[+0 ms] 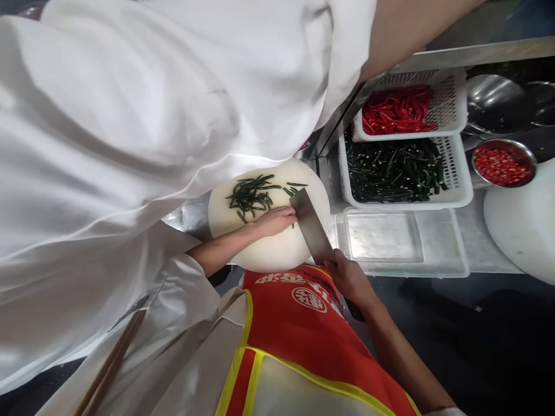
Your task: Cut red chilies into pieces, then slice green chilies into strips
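Observation:
My right hand [349, 277] is wrapped round the handle of a cleaver [313, 228], whose broad blade lies over a round white chopping board [281, 254]. Against the blade's far end, my left hand [277, 221] presses its curled fingers down on green chili peppers [292, 224], mostly hidden under the fingertips. A few cut green pieces [291, 189] rest just beyond the blade. To the left of them on the board is a loose pile of long green chilies [250, 193].
A co-worker's white sleeve [195, 104] hangs close over the board's left side. Right of the board stand a white basket of green chilies [394, 170], a basket of red chilies [399, 110], a clear plastic tray [442, 242] and a metal bowl of chopped red chili [503, 163].

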